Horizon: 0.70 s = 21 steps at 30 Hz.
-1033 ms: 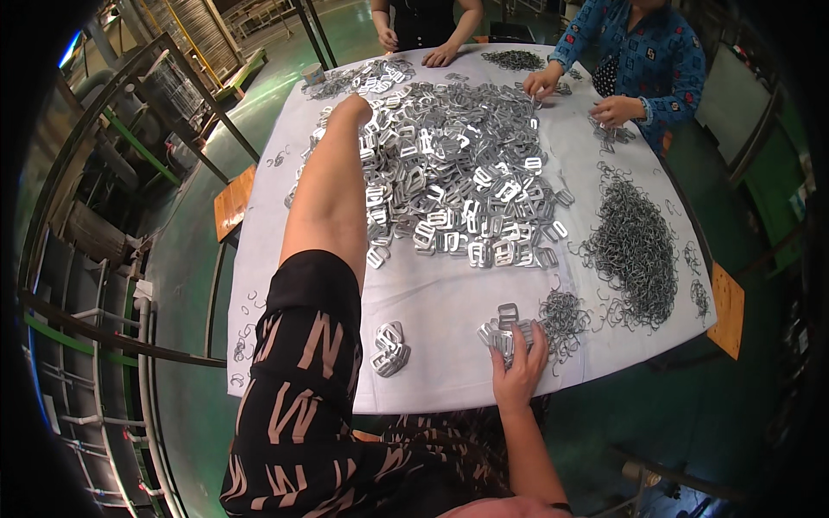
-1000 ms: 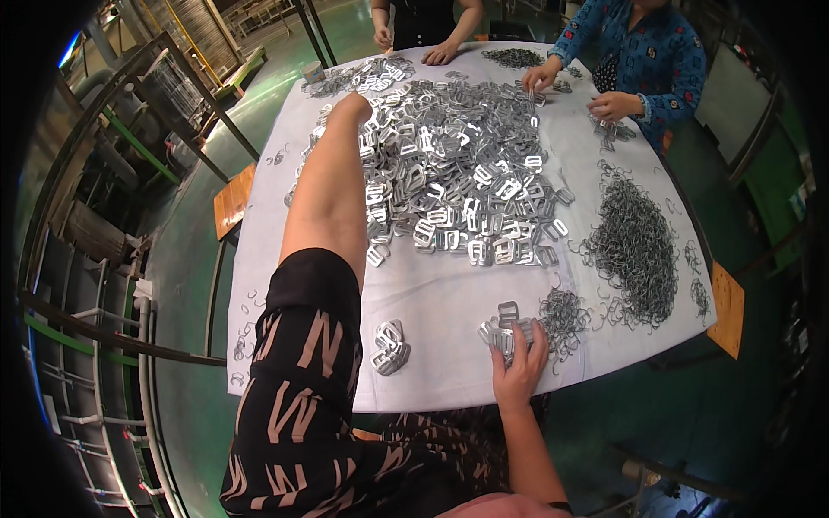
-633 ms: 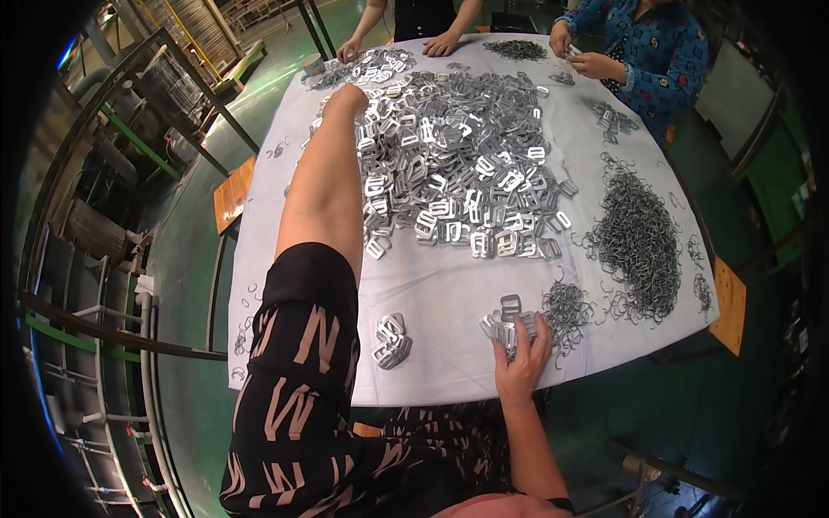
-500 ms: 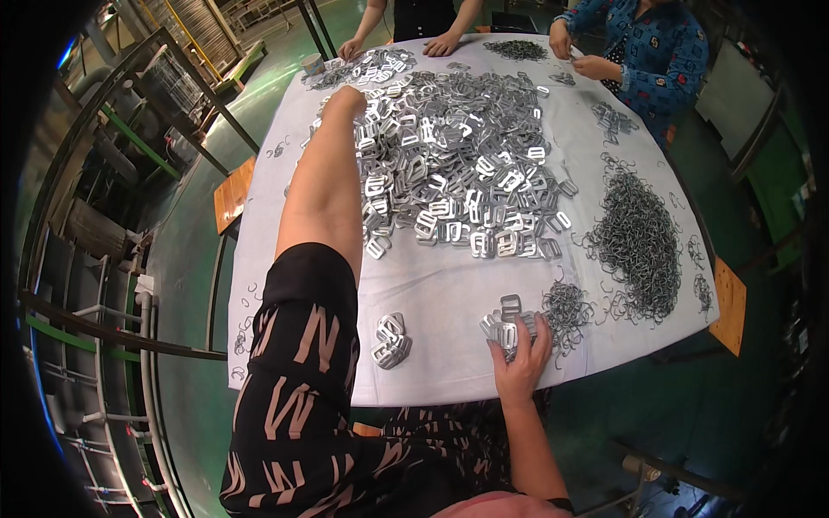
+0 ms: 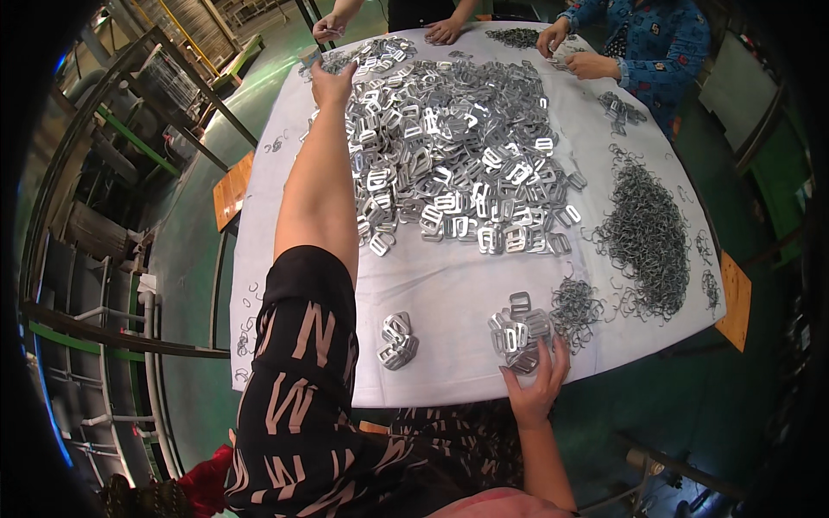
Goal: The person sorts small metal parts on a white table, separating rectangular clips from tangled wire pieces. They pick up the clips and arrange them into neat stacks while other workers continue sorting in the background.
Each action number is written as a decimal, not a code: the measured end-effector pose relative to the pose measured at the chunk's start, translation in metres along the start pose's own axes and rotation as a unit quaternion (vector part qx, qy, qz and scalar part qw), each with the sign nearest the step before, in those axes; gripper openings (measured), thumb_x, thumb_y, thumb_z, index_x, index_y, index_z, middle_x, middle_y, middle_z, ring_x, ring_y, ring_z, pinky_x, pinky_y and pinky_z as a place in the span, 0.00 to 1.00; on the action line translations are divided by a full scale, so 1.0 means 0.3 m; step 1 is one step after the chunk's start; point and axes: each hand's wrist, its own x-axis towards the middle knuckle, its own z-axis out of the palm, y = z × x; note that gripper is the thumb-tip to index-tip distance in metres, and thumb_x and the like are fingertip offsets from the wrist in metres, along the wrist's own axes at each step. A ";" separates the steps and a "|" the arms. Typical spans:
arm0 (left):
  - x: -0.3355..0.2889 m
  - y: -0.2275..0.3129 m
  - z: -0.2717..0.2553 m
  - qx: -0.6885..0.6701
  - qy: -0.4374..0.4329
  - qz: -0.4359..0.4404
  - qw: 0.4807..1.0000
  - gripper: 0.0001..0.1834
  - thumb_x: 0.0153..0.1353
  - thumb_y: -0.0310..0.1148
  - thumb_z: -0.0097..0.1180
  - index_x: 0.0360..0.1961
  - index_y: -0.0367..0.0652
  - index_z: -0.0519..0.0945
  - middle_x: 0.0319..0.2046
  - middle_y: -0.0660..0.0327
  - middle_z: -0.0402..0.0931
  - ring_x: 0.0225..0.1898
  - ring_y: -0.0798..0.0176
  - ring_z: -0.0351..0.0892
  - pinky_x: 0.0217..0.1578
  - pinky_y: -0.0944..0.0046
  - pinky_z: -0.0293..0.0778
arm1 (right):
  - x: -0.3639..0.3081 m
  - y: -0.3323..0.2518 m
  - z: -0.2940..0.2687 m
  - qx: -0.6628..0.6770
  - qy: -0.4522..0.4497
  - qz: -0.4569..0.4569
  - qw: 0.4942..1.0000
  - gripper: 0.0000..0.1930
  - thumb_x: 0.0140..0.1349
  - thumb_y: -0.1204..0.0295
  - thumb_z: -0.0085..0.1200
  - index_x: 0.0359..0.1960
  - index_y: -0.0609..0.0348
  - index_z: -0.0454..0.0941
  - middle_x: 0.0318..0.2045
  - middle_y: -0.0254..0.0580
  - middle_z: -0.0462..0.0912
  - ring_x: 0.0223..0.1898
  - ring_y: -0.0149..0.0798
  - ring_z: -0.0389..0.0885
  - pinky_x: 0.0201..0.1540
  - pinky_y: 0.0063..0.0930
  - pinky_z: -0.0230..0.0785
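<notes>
Curving around the near right side of the small buckle group (image 5: 515,338), the right hand (image 5: 537,386) shows in the head view with fingers and thumb parted, fingertips touching the nearest pieces; it does not grip any piece firmly that can be made out. This group lies just beyond that hand, away from the person, and is a little longer front to back than across; the single buckles point all ways. The right hand is by far the nearer.

The left hand (image 5: 332,85) is at the far left end of the table (image 5: 453,367), fingers and thumb spread in a V. Its fingertips come up close to a tin (image 5: 309,58) and grey pieces (image 5: 335,63); whether it touches them or has something small is hidden. The main heap (image 5: 458,160) lies to its right and nearer the person, with the left forearm (image 5: 315,186) crossing its left edge.

A second buckle group (image 5: 398,343) sits well left of the right hand. A small hook pile (image 5: 576,304) hems in the first group just on the right, with a bigger hook pile (image 5: 646,242) beyond. At the far side are a co-worker's hand (image 5: 329,29) and another co-worker's blue sleeve (image 5: 663,73).
</notes>
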 end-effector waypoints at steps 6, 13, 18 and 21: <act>0.053 0.076 0.013 -0.233 0.005 -0.143 0.962 0.48 0.42 0.51 0.76 0.59 0.33 0.68 0.54 0.43 0.72 0.45 0.50 0.82 0.35 0.57 0.84 | -0.015 0.024 0.025 -0.002 0.015 -0.016 1.000 0.30 0.59 0.56 0.59 0.56 0.67 0.70 0.60 0.60 0.65 0.63 0.63 0.61 0.66 0.60 0.53; 0.052 0.117 0.013 -0.282 -0.052 -0.127 0.949 0.30 0.49 0.38 0.74 0.46 0.26 0.78 0.36 0.48 0.81 0.31 0.55 0.86 0.32 0.61 0.87 | -0.004 0.022 0.025 -0.031 0.012 -0.027 0.999 0.28 0.63 0.57 0.53 0.56 0.68 0.70 0.58 0.61 0.66 0.62 0.64 0.62 0.65 0.60 0.53; 0.110 0.089 0.013 -0.317 -0.020 -0.092 0.944 0.15 0.60 0.29 0.64 0.42 0.27 0.79 0.35 0.49 0.82 0.30 0.55 0.86 0.27 0.65 0.85 | -0.003 0.019 0.023 -0.025 0.006 -0.027 0.999 0.28 0.63 0.57 0.51 0.56 0.70 0.69 0.59 0.62 0.66 0.62 0.65 0.62 0.66 0.57 0.52; 0.080 0.041 -0.019 -0.386 -0.093 -0.046 0.917 0.09 0.66 0.29 0.56 0.39 0.31 0.79 0.33 0.52 0.83 0.31 0.59 0.86 0.29 0.65 0.84 | -0.005 0.016 0.027 -0.039 0.013 -0.033 0.999 0.27 0.64 0.58 0.49 0.56 0.70 0.69 0.59 0.62 0.66 0.62 0.65 0.62 0.66 0.57 0.51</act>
